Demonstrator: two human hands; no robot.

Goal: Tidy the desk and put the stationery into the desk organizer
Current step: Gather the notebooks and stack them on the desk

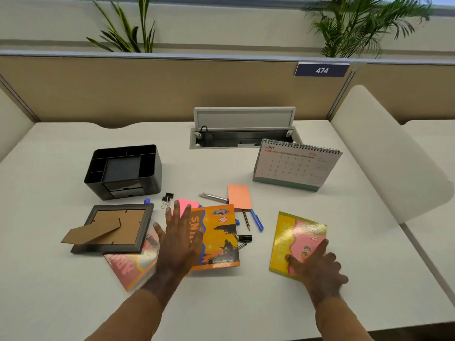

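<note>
A black desk organizer with empty compartments stands at the left rear of the desk. My left hand hovers flat, fingers spread, over the left part of an orange notebook. My right hand rests, fingers spread, on the near corner of a yellow and pink notebook. A third, pink notebook lies partly under a picture frame turned face down. Black binder clips, a pink sticky pad, an orange sticky pad, a silver pen, a pencil, a blue pen and a black marker lie scattered.
A desk calendar stands at the right rear. An open cable tray with its lid up sits at the back centre. A beige partition closes the back, and a white divider bounds the right side.
</note>
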